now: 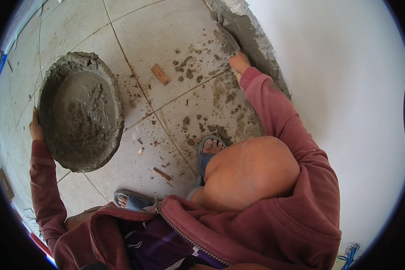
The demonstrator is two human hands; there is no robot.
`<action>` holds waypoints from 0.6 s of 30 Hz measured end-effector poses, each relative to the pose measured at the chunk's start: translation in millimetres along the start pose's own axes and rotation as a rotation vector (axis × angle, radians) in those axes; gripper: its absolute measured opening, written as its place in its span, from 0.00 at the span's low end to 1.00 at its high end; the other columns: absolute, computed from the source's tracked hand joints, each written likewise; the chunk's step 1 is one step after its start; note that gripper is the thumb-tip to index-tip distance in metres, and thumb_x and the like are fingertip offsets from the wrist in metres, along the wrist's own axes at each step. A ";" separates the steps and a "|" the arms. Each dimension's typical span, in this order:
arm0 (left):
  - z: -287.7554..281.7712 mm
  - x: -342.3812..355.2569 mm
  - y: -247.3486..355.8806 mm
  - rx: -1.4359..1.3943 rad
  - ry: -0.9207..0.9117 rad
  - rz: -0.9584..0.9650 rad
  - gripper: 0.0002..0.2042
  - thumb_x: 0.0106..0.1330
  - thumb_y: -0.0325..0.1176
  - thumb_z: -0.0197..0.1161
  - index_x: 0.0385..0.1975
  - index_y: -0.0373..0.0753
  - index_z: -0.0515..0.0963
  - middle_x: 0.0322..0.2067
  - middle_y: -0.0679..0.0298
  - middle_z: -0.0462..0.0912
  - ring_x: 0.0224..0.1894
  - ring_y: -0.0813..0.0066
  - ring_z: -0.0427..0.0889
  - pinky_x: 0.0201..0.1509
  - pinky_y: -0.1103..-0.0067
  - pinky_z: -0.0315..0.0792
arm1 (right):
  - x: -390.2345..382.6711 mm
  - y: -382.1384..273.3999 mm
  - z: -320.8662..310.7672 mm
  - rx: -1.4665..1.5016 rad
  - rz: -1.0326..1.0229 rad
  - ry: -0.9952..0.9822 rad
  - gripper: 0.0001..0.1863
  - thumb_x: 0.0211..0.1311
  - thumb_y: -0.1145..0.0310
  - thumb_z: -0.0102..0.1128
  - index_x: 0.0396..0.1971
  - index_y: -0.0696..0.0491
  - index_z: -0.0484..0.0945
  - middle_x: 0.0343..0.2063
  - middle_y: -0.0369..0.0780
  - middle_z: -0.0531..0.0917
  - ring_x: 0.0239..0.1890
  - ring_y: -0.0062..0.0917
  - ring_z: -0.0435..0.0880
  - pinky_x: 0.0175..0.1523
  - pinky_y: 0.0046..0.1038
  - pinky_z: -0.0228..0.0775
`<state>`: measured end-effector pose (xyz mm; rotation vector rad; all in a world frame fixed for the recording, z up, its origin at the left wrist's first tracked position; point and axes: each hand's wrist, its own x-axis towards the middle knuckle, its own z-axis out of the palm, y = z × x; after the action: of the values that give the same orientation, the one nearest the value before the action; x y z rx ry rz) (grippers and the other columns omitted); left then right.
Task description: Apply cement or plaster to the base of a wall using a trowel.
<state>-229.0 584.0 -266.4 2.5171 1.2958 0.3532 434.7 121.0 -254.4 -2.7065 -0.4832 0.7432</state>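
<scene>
A round basin, its rim caked in grey cement, stands on the floor at my left with wet mortar inside. My left hand is at the basin's outer left side, holding its edge; part of the fingers is hidden. Far off at the right, my right hand is closed round the handle of a trowel. The trowel's blade points away from me, along a strip of wet mortar at the foot of the white wall.
Tiles cover the floor, with mortar crumbs scattered near the wall. A brown wood piece and a thin wood strip lie between basin and wall. My sandalled feet stand close by. Blue string lies at lower right.
</scene>
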 end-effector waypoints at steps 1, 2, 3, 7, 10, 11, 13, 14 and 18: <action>0.4 -1.4 0.5 0.003 0.007 0.000 0.25 0.58 0.28 0.48 0.58 0.47 0.54 0.38 0.50 0.76 0.40 0.60 0.77 0.41 0.74 0.69 | 3.2 -4.5 4.4 0.109 -0.008 0.070 0.18 0.48 0.62 0.51 0.23 0.66 0.72 0.21 0.54 0.76 0.27 0.42 0.78 0.34 0.35 0.68; 0.6 -2.4 0.7 0.015 0.010 -0.009 0.24 0.59 0.27 0.46 0.57 0.47 0.56 0.37 0.50 0.76 0.39 0.61 0.77 0.40 0.75 0.69 | 5.7 -7.5 6.6 0.217 -0.016 0.139 0.18 0.49 0.62 0.52 0.22 0.66 0.73 0.20 0.54 0.76 0.26 0.41 0.78 0.32 0.34 0.68; -0.7 -2.7 0.2 0.026 0.012 -0.018 0.22 0.60 0.26 0.43 0.57 0.46 0.57 0.36 0.50 0.76 0.37 0.62 0.78 0.39 0.75 0.70 | 6.7 -8.1 6.6 0.221 -0.021 0.139 0.18 0.49 0.62 0.52 0.22 0.66 0.73 0.20 0.54 0.76 0.26 0.41 0.78 0.32 0.34 0.68; -5.9 -2.9 14.4 0.021 0.031 -0.006 0.21 0.61 0.26 0.42 0.56 0.45 0.58 0.37 0.50 0.76 0.38 0.63 0.77 0.41 0.76 0.69 | -29.9 -16.8 -2.6 0.462 -0.065 0.187 0.13 0.52 0.64 0.53 0.25 0.60 0.67 0.15 0.37 0.71 0.12 0.22 0.70 0.16 0.25 0.63; 1.8 -2.8 13.3 0.011 0.026 0.001 0.21 0.61 0.27 0.41 0.56 0.43 0.58 0.37 0.51 0.76 0.39 0.64 0.77 0.41 0.77 0.68 | -47.9 -22.8 -13.3 0.521 -0.058 0.208 0.13 0.52 0.65 0.53 0.24 0.60 0.68 0.14 0.39 0.72 0.12 0.22 0.71 0.16 0.25 0.63; 0.9 -1.0 18.8 -0.052 0.026 -0.008 0.22 0.60 0.27 0.43 0.57 0.45 0.57 0.37 0.51 0.76 0.39 0.64 0.77 0.42 0.76 0.69 | -54.2 -27.4 -17.0 0.577 -0.058 0.233 0.12 0.52 0.66 0.53 0.23 0.62 0.68 0.14 0.40 0.73 0.12 0.24 0.73 0.16 0.26 0.64; -2.8 -1.6 24.3 -0.117 0.024 -0.020 0.23 0.60 0.27 0.45 0.57 0.46 0.56 0.37 0.51 0.77 0.39 0.63 0.77 0.42 0.76 0.69 | -68.6 -38.5 -26.0 0.620 -0.033 0.216 0.11 0.53 0.66 0.52 0.25 0.60 0.68 0.15 0.38 0.72 0.12 0.21 0.71 0.16 0.24 0.63; -4.8 -3.0 24.8 -0.100 0.012 -0.040 0.23 0.60 0.28 0.45 0.57 0.46 0.56 0.37 0.51 0.76 0.39 0.63 0.77 0.42 0.76 0.68 | -74.6 -41.3 -28.9 0.677 -0.034 0.194 0.11 0.53 0.66 0.52 0.25 0.60 0.67 0.16 0.38 0.72 0.12 0.20 0.71 0.16 0.23 0.63; -5.3 -5.1 25.9 -0.063 -0.025 -0.072 0.23 0.60 0.27 0.44 0.57 0.45 0.56 0.38 0.51 0.76 0.40 0.65 0.77 0.44 0.77 0.68 | -95.2 -38.1 -32.7 0.684 -0.048 0.242 0.13 0.55 0.62 0.52 0.23 0.56 0.65 0.16 0.36 0.70 0.12 0.18 0.69 0.15 0.21 0.63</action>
<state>-214.4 566.3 -252.6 2.4081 1.3408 0.3401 365.8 111.9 -172.1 -2.0915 -0.1842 0.4459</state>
